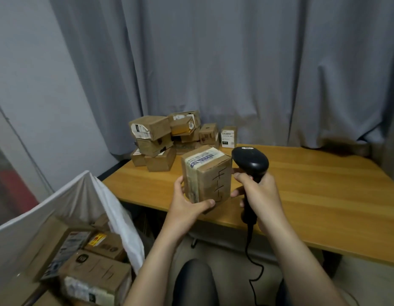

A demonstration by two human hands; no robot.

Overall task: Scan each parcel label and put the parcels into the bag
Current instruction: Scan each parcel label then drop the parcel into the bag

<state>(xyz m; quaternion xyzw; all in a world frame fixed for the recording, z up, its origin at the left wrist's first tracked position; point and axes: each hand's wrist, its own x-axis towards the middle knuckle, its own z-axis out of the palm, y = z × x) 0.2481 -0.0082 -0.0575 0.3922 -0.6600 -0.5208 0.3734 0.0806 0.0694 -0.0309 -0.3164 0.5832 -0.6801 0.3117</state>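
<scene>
Several boxes [92,268] already fill the white bag [116,215] by my left knee. My left hand [187,202] grips a taped parcel [208,176] above the table's [302,195] near edge; my right hand [258,188] clenches the scanner [250,164], perhaps brushing the parcel. More parcels [160,140] crowd the far left corner.

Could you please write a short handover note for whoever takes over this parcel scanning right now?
Left hand: holds the parcel upright above the table.
Right hand: grips the scanner, its fingers touching the parcel's right side.
Done: several parcels already lie in the white bag, lower left.
Left: scan and bag this parcel, then the pile at the table's far corner.
</scene>
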